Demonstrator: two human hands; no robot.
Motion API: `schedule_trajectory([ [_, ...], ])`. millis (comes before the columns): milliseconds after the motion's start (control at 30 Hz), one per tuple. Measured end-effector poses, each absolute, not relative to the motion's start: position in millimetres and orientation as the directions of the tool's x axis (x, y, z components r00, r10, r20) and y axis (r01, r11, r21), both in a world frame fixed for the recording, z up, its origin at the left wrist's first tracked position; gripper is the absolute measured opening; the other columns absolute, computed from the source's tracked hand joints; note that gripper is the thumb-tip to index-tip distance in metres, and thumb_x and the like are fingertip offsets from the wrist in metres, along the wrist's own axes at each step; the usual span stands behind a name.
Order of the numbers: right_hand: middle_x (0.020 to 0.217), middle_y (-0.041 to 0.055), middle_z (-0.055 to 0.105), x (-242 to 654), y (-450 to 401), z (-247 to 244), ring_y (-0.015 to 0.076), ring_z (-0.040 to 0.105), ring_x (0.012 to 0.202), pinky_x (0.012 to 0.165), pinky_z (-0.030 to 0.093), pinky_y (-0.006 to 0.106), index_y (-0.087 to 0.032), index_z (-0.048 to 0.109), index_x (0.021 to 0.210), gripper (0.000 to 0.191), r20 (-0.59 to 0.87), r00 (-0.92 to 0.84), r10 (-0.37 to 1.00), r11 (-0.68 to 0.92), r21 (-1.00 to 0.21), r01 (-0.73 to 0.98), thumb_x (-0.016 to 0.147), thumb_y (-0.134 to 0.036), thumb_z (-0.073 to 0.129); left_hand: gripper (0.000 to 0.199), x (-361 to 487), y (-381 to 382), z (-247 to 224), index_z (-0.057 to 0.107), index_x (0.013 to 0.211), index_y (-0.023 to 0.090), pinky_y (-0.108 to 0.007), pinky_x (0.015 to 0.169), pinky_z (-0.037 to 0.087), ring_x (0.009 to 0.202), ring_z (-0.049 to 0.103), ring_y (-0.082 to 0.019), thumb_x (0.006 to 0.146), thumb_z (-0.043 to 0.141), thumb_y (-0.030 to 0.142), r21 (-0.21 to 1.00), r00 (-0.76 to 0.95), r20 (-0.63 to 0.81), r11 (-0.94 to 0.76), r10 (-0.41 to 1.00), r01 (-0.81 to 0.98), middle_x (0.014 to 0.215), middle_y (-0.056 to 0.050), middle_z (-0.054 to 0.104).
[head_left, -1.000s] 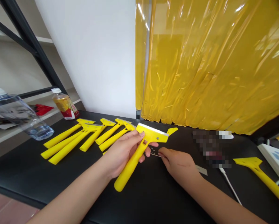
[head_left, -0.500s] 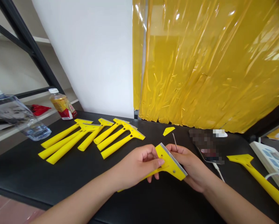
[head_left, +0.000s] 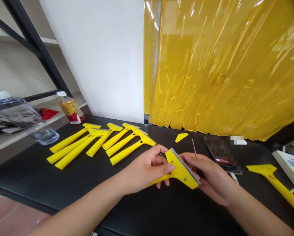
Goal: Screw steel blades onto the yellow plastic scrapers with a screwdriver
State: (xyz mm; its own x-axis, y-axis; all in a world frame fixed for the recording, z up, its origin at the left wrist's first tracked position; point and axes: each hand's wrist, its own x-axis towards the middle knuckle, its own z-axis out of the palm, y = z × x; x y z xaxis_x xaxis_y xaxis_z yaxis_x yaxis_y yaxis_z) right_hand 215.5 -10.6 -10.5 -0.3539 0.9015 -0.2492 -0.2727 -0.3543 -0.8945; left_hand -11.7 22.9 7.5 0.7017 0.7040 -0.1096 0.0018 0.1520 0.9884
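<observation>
My left hand (head_left: 150, 170) is closed around a yellow scraper (head_left: 180, 170), thumb on the face of its head. A metal blade runs along the edge of that head, which tilts down to the right. One hole near the top looks bare, while a screw shows in the lower one. Just behind the blade, my right hand (head_left: 211, 173) grips a thin metal rod (head_left: 194, 148) that points upward; its lower end is hidden in the fingers. On the black table beyond lies a small yellow cover plate (head_left: 181, 137).
Several yellow scrapers (head_left: 75, 150) lie to the left. Behind them stand a drink bottle (head_left: 72, 109) and a large clear bottle (head_left: 31, 121). A phone (head_left: 227, 160), a scraper handle without a visible blade (head_left: 279, 183) and a white power strip (head_left: 289, 167) are at right.
My right hand has shifted slightly to the right, its fingers a little more apart from the scraper's blade. The view has turned a little left; the scraper stays in my left hand.
</observation>
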Motion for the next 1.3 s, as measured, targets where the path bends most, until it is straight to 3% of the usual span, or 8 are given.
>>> schedule_trajectory([
  [200,0.054,-0.0085,0.031,216.3,-10.4,-15.5,0.0033,0.015,0.044,0.043,0.017,0.019,-0.015,0.072,0.091,0.028,-0.262,-0.428,0.865,-0.422,-0.842,-0.336,0.101,-0.039,0.062,0.031,-11.7,26.2,3.6,0.047,0.111,0.021,-0.017,0.049,0.047,0.067,0.068,-0.013,0.097,0.067,0.041,0.991,0.715,-0.099,0.135,0.692,0.006,0.088,-0.003,0.071],
  [433,0.062,-0.0073,0.036,219.8,-7.9,-16.8,0.0037,0.015,0.049,0.046,0.012,0.020,-0.016,0.071,0.109,0.026,-0.299,-0.426,0.854,-0.438,-0.855,-0.277,0.098,-0.039,0.065,0.029,-10.3,26.1,4.8,0.057,0.108,0.018,-0.019,0.049,0.049,0.073,0.073,-0.016,0.094,0.071,0.039,0.993,0.675,-0.081,0.114,0.733,-0.005,0.097,-0.007,0.072],
  [633,0.072,-0.0054,0.040,226.4,-0.1,-15.3,0.0065,0.030,0.053,0.051,0.026,0.023,-0.019,0.067,0.100,0.014,-0.186,-0.395,0.900,-0.338,-0.869,-0.362,0.093,-0.031,0.062,0.027,-15.7,36.3,4.5,0.060,0.099,0.017,-0.021,0.052,0.051,0.081,0.075,-0.021,0.090,0.076,0.037,0.973,0.490,-0.090,0.181,0.867,-0.142,0.093,-0.005,0.070],
  [767,0.093,-0.0004,0.058,238.6,7.1,-16.0,0.0129,0.051,0.066,0.062,0.045,0.029,-0.028,0.066,0.108,0.015,-0.120,-0.174,0.977,-0.115,-0.993,0.038,0.094,-0.031,0.062,0.028,-24.5,51.6,5.0,0.055,0.094,0.020,-0.021,0.055,0.053,0.087,0.076,-0.022,0.088,0.077,0.036,0.961,0.327,-0.138,0.206,0.935,-0.183,0.090,-0.003,0.069],
  [867,0.104,0.0029,0.068,250.5,11.1,-21.5,0.0210,0.062,0.083,0.076,0.050,0.037,-0.035,0.067,0.128,0.034,0.004,-0.014,1.000,0.011,-0.852,0.523,0.094,-0.040,0.065,0.029,-28.5,57.6,4.2,0.055,0.093,0.020,-0.022,0.057,0.054,0.090,0.077,-0.023,0.087,0.079,0.035,0.960,0.247,-0.128,0.182,0.961,-0.212,0.093,-0.004,0.070],
  [933,0.103,0.0035,0.071,255.4,12.1,-24.6,0.0241,0.065,0.088,0.078,0.049,0.039,-0.034,0.066,0.127,0.034,0.056,0.054,0.997,0.006,-0.748,0.664,0.093,-0.040,0.065,0.027,-29.7,58.4,2.9,0.056,0.094,0.019,-0.022,0.057,0.054,0.093,0.076,-0.024,0.088,0.078,0.036,0.961,0.235,-0.092,0.148,0.968,-0.232,0.095,-0.005,0.070],
  [1067,0.092,0.0013,0.071,250.9,10.3,-21.9,0.0222,0.065,0.083,0.071,0.049,0.035,-0.031,0.064,0.112,0.019,0.070,0.056,0.996,0.015,-0.749,0.662,0.096,-0.040,0.061,0.026,-30.1,57.2,1.8,0.059,0.094,0.018,-0.023,0.058,0.055,0.095,0.076,-0.024,0.092,0.075,0.038,0.959,0.254,-0.026,0.095,0.967,-0.267,0.094,-0.006,0.071],
  [1300,0.092,0.0042,0.075,232.1,6.1,-15.9,0.0238,0.068,0.085,0.070,0.053,0.035,-0.027,0.072,0.099,0.024,0.034,0.142,0.989,-0.044,-0.857,0.514,0.090,-0.050,0.069,0.025,-28.5,56.1,7.3,0.066,0.098,0.016,-0.021,0.059,0.056,0.099,0.077,-0.027,0.088,0.079,0.034,0.949,0.229,-0.113,0.173,0.967,-0.264,0.102,-0.011,0.075],
])
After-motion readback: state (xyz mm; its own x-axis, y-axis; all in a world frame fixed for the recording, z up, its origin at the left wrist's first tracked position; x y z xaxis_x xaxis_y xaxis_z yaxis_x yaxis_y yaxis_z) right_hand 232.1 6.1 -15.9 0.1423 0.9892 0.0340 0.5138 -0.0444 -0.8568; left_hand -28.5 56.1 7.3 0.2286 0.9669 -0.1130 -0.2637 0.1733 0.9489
